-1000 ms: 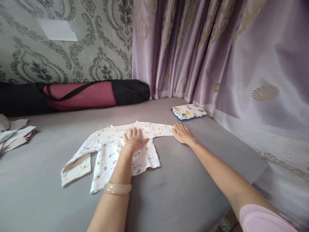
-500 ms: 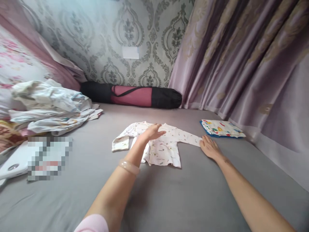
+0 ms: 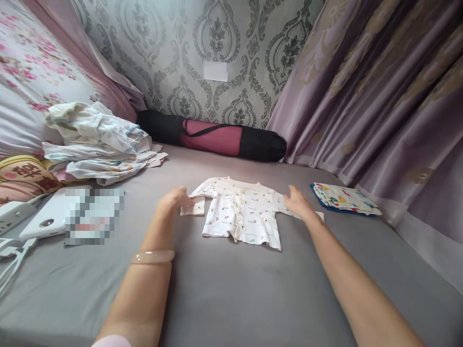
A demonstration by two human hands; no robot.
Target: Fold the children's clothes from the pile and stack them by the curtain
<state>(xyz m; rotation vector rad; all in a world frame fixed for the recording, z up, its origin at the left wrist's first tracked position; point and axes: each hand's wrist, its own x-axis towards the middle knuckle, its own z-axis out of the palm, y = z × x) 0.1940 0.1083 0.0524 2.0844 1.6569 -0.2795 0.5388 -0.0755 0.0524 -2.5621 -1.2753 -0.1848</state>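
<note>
A small white baby shirt (image 3: 246, 217) with a tiny print and a buttoned front lies spread on the grey sheet. Its left sleeve is folded back at the cuff; the right one stretches out to the side. My left hand (image 3: 176, 198), a pale bangle (image 3: 154, 256) on its wrist, has its fingers closed at the bent left sleeve. Over the right sleeve is my right hand (image 3: 297, 201), thumb and fingers apart; whether it presses on the cloth I cannot tell.
Folded colourful cloth (image 3: 345, 198) lies at the right. A heap of clothes (image 3: 97, 144) is at the left, near a white device (image 3: 54, 212), a blurred-out packet (image 3: 96, 217) and a power strip (image 3: 14, 214). A black and pink roll bag (image 3: 213, 137) rests along the wall.
My left hand has moved left from the shirt's upper middle to the left sleeve. My right hand has shifted inward from the right cuff along the sleeve. The view has turned slightly left.
</note>
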